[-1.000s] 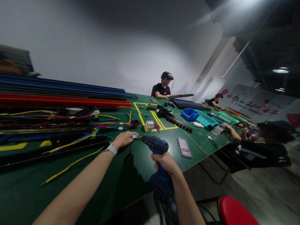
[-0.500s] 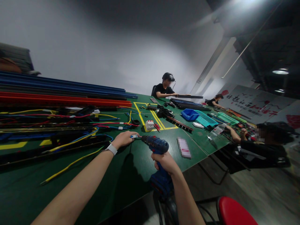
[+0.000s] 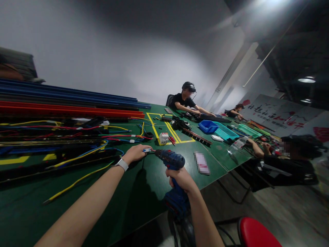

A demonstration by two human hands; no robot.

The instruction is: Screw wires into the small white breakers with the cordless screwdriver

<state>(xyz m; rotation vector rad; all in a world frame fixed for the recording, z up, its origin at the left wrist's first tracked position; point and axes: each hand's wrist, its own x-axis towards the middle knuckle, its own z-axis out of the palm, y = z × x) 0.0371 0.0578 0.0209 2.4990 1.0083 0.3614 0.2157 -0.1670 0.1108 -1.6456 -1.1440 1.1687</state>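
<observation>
My right hand (image 3: 180,176) is wrapped around the grip of a blue cordless drill (image 3: 172,160), its nose pointing left. Between the fingers of my left hand (image 3: 135,154) is a small white-and-blue block (image 3: 147,150), mostly covered by the hand. The drill's bit meets the right end of this block, or comes very near it. Just beyond stands a white circuit breaker (image 3: 163,138) with red levers, and short red leads (image 3: 172,140) lie beside it. A yellow wire (image 3: 79,180) with a bare tip lies left of my left wrist.
Wired black rails (image 3: 84,161) and long orange (image 3: 72,110) and blue profiles fill the left side. A blue bin (image 3: 207,126), teal trays (image 3: 226,131), a phone (image 3: 202,162) and a plastic bottle (image 3: 236,144) lie rightward. Co-workers sit opposite and right. A red stool (image 3: 258,232) stands below.
My hands, the drill and the small block have hardly moved. Across the table, the co-worker has leaned right and lowered the dark bar, arms now stretched over the rails.
</observation>
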